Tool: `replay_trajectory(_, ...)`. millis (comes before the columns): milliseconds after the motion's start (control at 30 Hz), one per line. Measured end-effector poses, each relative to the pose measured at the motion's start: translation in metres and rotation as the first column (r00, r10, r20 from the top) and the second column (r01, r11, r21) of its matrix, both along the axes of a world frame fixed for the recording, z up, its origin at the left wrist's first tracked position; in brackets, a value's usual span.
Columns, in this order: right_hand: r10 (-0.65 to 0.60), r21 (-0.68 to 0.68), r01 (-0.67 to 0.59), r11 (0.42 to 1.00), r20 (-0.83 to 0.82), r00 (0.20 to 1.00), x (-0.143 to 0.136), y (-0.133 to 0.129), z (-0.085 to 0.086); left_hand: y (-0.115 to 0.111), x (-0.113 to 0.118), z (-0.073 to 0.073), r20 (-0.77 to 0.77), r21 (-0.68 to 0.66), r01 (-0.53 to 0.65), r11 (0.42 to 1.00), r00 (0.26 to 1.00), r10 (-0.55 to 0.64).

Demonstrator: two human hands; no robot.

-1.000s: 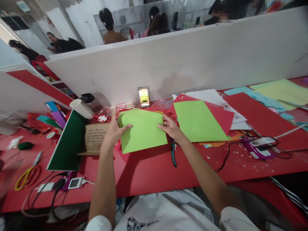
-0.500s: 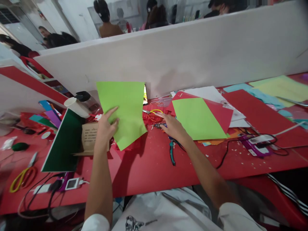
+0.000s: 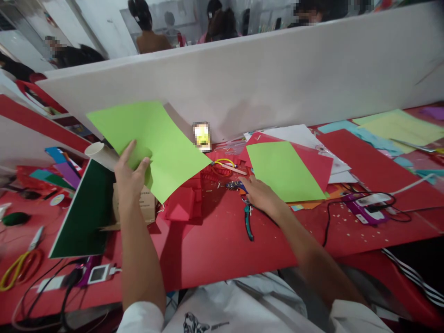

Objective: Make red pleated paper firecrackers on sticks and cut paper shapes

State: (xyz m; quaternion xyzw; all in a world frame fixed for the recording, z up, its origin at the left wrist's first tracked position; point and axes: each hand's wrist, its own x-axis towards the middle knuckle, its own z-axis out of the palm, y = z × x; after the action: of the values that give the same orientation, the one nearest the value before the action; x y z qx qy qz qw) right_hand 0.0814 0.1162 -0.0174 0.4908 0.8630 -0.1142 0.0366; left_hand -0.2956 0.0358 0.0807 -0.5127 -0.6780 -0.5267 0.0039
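Note:
My left hand (image 3: 132, 178) holds up a bright green sheet (image 3: 156, 143), tilted over the left middle of the red table (image 3: 215, 249). Its thumb and a finger press on the near face of the sheet. My right hand (image 3: 258, 192) is low over the table, beside small tools (image 3: 236, 186) and the teal-handled pliers (image 3: 248, 222); its fingertips are too unclear to show whether they grip anything. Scissors with yellow handles (image 3: 225, 163) lie just beyond it. A second green sheet (image 3: 286, 171) rests on red and white papers to its right. Folded red pieces (image 3: 182, 203) lie below the held sheet.
At the left are a dark green board (image 3: 83, 212), a cardboard box (image 3: 147, 206), a white roll (image 3: 100, 155) and large scissors (image 3: 24, 266). A lit phone (image 3: 202, 136) leans on the white partition (image 3: 277, 88). A purple power strip (image 3: 367, 208) with cables lies right.
My left hand has moved left with the green sheet, which has turned and now uncovers the phone and the red pieces. My right hand has shifted slightly down, away from the yellow scissors.

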Motion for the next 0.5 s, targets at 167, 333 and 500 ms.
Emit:
replay_trajectory(167, -0.06, -0.057, 0.063, 0.996, 0.041, 0.997, -0.004, 0.009, 0.008, 0.014, 0.021, 0.019, 0.007, 0.025, 0.084, 0.996, 0.996, -0.085)
replay_trajectory(333, -0.115, -0.073, 0.111, 0.991, -0.044, 0.992, 0.006, 0.009, 0.0, 0.023, 0.022, 0.02, -0.013, 0.049, 0.124, 0.991, 0.992, -0.123)
replay_trajectory(500, -0.172, -0.1, 0.166, 0.981, -0.055, 0.984, 0.005, 0.0, -0.007, 0.024, 0.018, 0.009, 0.025, 0.104, 0.137, 0.985, 0.99, -0.14)
